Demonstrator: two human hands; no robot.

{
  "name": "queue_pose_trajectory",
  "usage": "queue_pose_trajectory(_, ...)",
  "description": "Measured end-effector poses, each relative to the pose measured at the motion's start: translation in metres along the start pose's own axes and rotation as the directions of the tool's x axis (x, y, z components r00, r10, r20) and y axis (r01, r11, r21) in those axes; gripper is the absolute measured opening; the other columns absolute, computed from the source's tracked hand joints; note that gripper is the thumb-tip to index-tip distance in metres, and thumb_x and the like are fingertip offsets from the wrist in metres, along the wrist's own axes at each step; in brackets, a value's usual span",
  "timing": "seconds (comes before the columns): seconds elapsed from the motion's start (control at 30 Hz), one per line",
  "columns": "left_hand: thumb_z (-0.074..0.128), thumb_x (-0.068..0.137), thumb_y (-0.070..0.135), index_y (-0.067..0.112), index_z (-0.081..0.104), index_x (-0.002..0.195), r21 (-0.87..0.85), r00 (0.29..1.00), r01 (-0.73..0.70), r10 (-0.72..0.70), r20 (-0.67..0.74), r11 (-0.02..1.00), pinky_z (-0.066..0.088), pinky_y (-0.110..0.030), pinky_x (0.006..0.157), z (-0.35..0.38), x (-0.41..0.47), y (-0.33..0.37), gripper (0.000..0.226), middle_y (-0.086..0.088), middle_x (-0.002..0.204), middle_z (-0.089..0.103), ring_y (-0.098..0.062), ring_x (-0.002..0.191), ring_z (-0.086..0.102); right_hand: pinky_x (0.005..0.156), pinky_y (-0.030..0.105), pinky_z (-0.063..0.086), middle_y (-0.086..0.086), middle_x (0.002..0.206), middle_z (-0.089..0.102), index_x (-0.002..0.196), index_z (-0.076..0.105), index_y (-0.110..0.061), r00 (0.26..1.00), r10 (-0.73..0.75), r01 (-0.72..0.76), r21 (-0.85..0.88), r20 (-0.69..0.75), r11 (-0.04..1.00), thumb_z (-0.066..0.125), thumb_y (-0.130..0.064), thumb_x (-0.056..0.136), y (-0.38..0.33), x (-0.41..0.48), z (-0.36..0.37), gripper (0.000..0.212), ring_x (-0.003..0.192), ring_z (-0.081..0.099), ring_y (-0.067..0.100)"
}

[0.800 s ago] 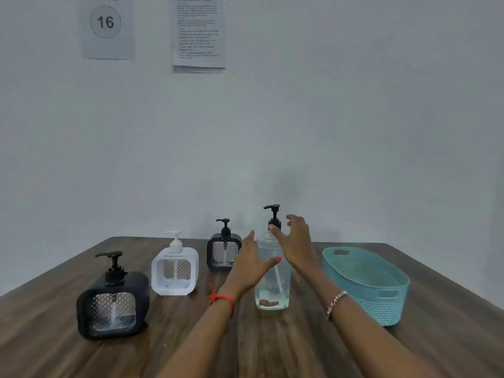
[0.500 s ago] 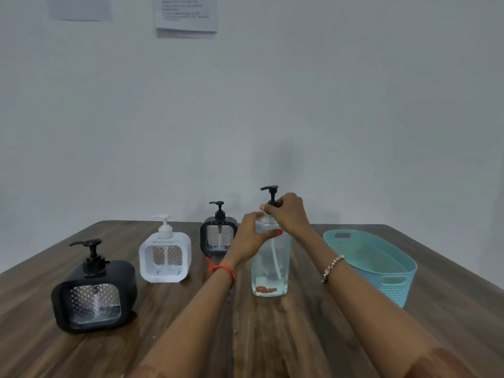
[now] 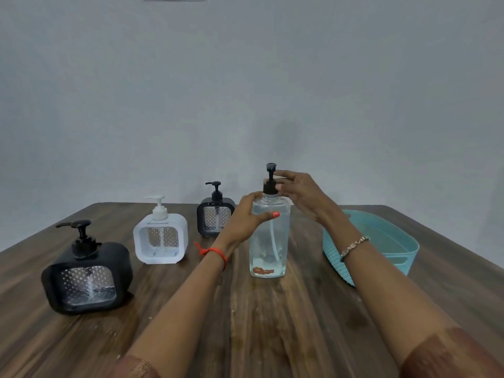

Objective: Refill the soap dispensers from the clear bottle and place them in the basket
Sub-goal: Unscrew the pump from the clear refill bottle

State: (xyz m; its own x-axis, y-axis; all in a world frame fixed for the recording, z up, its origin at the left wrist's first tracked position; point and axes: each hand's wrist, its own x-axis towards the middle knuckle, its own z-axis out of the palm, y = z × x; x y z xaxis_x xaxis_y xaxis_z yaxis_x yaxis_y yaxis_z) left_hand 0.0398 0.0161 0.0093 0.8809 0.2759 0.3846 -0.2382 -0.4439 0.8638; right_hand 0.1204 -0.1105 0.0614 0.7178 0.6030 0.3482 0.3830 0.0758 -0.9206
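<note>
**Both hands on the clear bottle**

The wooden surface carries a teal basket at right and three dispensers at left: near black dispenser, white dispenser, far black dispenser. The clear bottle stands upright at centre. The left hand, arm extended, has its grip wrapped around the bottle's shoulder. The right hand arches from the right, fingertips pinching the black pump collar.
</note>
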Motion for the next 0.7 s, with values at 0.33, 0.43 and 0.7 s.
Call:
queue_pose_trajectory(0.33,0.070,0.080,0.024,0.012,0.011,0.147,-0.059,1.000,0.030,-0.030,-0.004,0.998,0.034,-0.022,0.095,0.001,-0.003,0.002,0.090,-0.005,0.140,0.043,-0.010,0.113,0.045,0.082,0.031,0.045,0.012,0.096,0.067,0.126,0.047,-0.001,0.990,0.079,-0.084,-0.035,-0.119,0.996,0.060,0.007,0.079,-0.008,0.003,-0.002,0.049,0.093,0.061,0.023)
queue_pose_trajectory(0.43,0.070,0.081,0.023,0.011,0.010,0.147,-0.068,1.000,0.027,-0.027,-0.005,0.997,0.034,-0.021,0.093,0.002,-0.004,0.002,0.090,-0.004,0.140,0.044,-0.008,0.111,0.044,0.078,0.027,0.046,0.010,0.098,0.065,0.120,0.052,-0.003,0.992,0.068,-0.072,-0.031,-0.108,0.997,0.067,-0.007,0.079,-0.004,0.002,-0.002,0.044,0.095,0.060,0.024)
queue_pose_trajectory(0.7,0.069,0.081,0.022,0.009,0.008,0.148,-0.087,0.999,0.041,-0.042,-0.011,0.995,0.034,-0.019,0.092,0.002,-0.006,0.004,0.091,-0.005,0.142,0.042,-0.006,0.111,0.042,0.085,0.032,0.048,0.007,0.091,0.065,0.123,0.048,-0.002,0.983,0.005,-0.033,-0.150,-0.186,0.988,0.068,0.002,0.075,-0.013,0.001,0.010,0.052,0.090,0.061,0.020)
